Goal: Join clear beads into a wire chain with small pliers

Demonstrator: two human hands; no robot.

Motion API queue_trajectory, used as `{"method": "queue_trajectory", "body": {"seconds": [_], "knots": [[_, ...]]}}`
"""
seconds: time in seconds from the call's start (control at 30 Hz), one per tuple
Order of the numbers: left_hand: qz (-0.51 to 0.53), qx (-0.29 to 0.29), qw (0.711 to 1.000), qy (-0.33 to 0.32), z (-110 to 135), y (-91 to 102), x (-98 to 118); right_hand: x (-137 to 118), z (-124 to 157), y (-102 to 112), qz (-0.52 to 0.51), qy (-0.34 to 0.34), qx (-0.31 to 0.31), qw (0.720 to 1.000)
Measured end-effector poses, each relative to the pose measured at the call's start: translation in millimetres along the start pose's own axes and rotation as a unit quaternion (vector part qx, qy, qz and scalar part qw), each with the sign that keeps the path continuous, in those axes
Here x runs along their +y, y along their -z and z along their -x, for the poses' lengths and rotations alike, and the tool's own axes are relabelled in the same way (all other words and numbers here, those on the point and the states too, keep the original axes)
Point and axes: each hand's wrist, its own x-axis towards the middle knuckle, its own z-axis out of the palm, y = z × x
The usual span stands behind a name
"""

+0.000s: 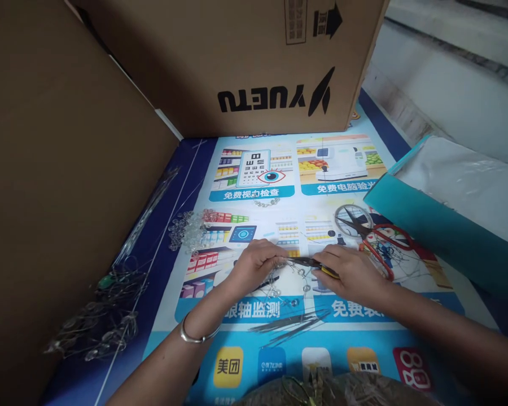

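Observation:
My right hand (350, 272) is wrapped round a pair of pliers (305, 261) with dark jaws and a yellow-and-black handle. The jaws point left and reach the fingertips of my left hand (257, 264). Thumb and forefinger of the left hand are pinched together at the end of a thin wire strung with clear beads (306, 288). The strand hangs in a loop below the pliers, between both hands. What exactly the jaws bite on is too small to tell. Several thin metal pins or wires (288, 322) lie below the strand, near my body.
Scissors (379, 235) with red handles lie right, over a round coil (342, 221) and tangled dark thread (389, 256). Clear beads (185, 232) are heaped left; beaded wires (105, 324) lie further left. Cardboard boxes (254, 51) wall the back and left; a teal box (449, 214) stands right.

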Motion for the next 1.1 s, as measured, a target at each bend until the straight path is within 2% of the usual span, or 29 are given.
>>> {"method": "queue_trajectory", "body": {"seconds": [0.33,0.5,0.6,0.7,0.8,0.87,0.93,1.0,1.1], "knots": [[-0.162,-0.007,0.982,-0.097,6.7,13.7,4.4,-7.6,-2.0,4.3,0.043,-0.011,-0.033,0.998],[-0.281,-0.076,0.943,-0.161,11.1,24.5,20.4,-10.4,-2.3,7.9,0.046,-0.006,-0.045,0.998],[-0.329,-0.094,0.924,-0.173,13.3,29.3,27.0,-14.0,-3.0,11.5,0.059,0.000,-0.054,0.997],[-0.329,-0.105,0.926,-0.151,15.4,30.8,25.7,-16.9,-3.3,13.7,0.070,0.004,-0.059,0.996],[-0.263,-0.081,0.958,-0.080,16.5,28.3,21.0,-17.2,-3.0,13.7,0.073,0.009,-0.056,0.996],[-0.155,-0.045,0.987,0.000,15.9,25.5,19.1,-16.1,-2.6,13.1,0.065,0.010,-0.046,0.997],[-0.007,-0.016,0.996,0.088,14.3,22.8,18.8,-14.5,-2.2,12.5,0.048,0.007,-0.025,0.998],[0.137,-0.003,0.979,0.153,12.1,20.8,19.5,-12.8,-2.2,11.6,0.023,0.004,0.007,1.000],[0.300,-0.003,0.937,0.180,9.4,19.3,19.8,-11.0,-3.1,9.4,-0.031,0.012,0.052,0.998]]}}
